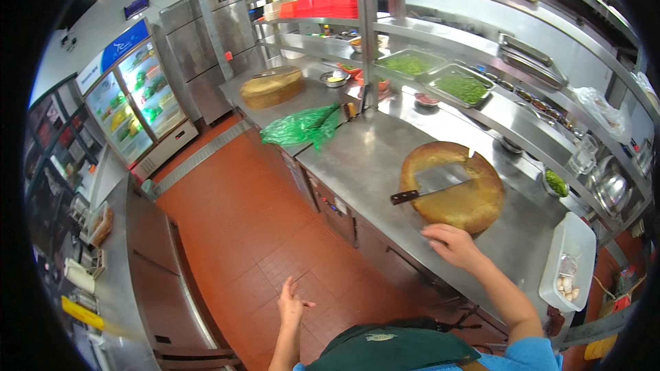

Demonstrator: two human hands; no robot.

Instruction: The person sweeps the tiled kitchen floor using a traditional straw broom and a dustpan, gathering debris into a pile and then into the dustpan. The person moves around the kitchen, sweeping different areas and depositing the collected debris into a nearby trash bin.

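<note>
My right hand hovers at the near edge of a thick round wooden chopping block, its fingers loosely bent and nothing held. Whether the fingertips touch the block's side or the steel worktop, I cannot tell. A cleaver lies flat on that block, its dark riveted handle jutting past the left rim. My left hand hangs over the red tiled floor with fingers spread and empty, well apart from the counter. Farther left on the counter lies a crumpled green plastic bag.
A white plastic bin with garlic-like bulbs stands at the counter's right end. Steel shelving runs along the back, holding trays of chopped greens. Beyond the bag sits a second chopping block. Another counter borders the aisle.
</note>
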